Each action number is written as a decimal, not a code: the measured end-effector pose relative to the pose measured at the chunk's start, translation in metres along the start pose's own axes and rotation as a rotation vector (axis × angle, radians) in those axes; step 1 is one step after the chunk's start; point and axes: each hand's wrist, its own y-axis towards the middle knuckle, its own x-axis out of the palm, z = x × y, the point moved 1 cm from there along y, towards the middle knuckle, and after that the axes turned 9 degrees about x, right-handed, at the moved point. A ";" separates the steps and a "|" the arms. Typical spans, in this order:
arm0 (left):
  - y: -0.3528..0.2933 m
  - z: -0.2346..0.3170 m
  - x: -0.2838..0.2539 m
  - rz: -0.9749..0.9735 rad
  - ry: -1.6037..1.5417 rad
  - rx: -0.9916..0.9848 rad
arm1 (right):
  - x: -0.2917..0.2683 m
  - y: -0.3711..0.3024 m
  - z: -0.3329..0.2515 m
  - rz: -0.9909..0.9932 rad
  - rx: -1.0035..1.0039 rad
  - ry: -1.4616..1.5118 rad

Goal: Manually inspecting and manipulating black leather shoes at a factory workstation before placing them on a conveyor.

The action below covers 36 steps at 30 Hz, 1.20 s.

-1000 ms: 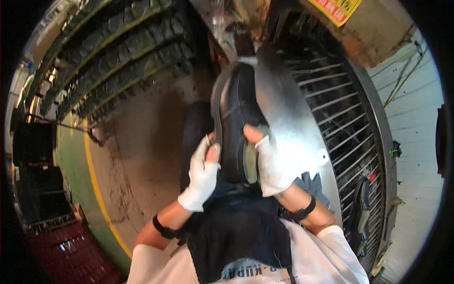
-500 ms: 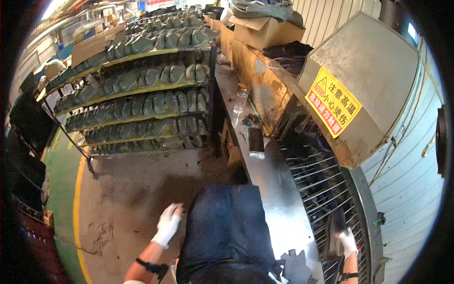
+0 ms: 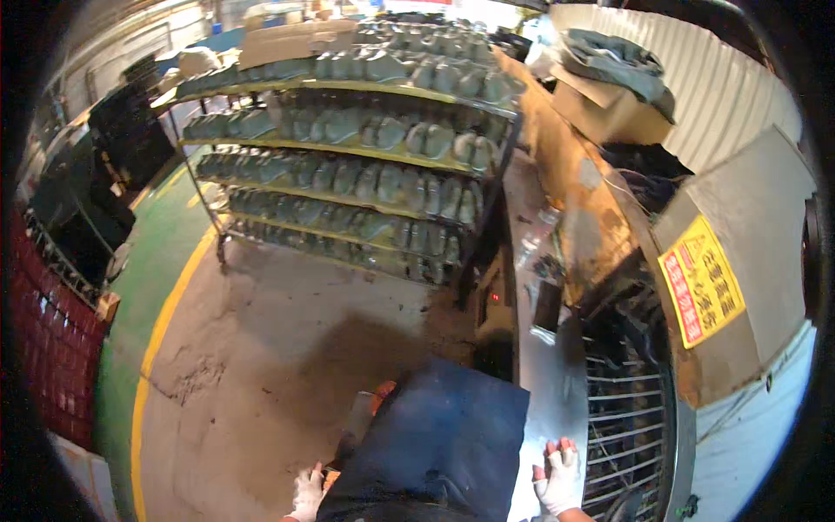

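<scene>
Both my hands wear white gloves with bare fingertips. Low in the picture, my left hand (image 3: pixel 307 493) is beside the dark blue apron (image 3: pixel 444 435) over my lap, fingers loosely apart, nothing visible in it. My right hand (image 3: pixel 557 480) is at the shiny metal ledge (image 3: pixel 555 409), with its fingers spread and no object in it. Just right of it run the metal bars of a conveyor (image 3: pixel 624 422). A dark rounded thing, perhaps a shoe (image 3: pixel 623 506), shows partly on those bars near the lower edge.
Ahead stands a rack (image 3: pixel 365 148) with several shelves of dark shoe-shaped forms. A dark flat object (image 3: pixel 546 306) lies on the ledge. At right is a grey metal hood (image 3: pixel 752 252) with a yellow warning label. A cardboard box (image 3: pixel 609 109) sits farther back. A yellow line (image 3: pixel 165 317) borders the green floor.
My right hand has let go of the dark shoe on the conveyor and moved left to the ledge. My left hand has dropped closer to the apron. The view has swung left.
</scene>
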 end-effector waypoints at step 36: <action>0.033 -0.025 0.002 -0.032 -0.285 -0.365 | 0.014 0.152 0.004 0.338 0.108 0.056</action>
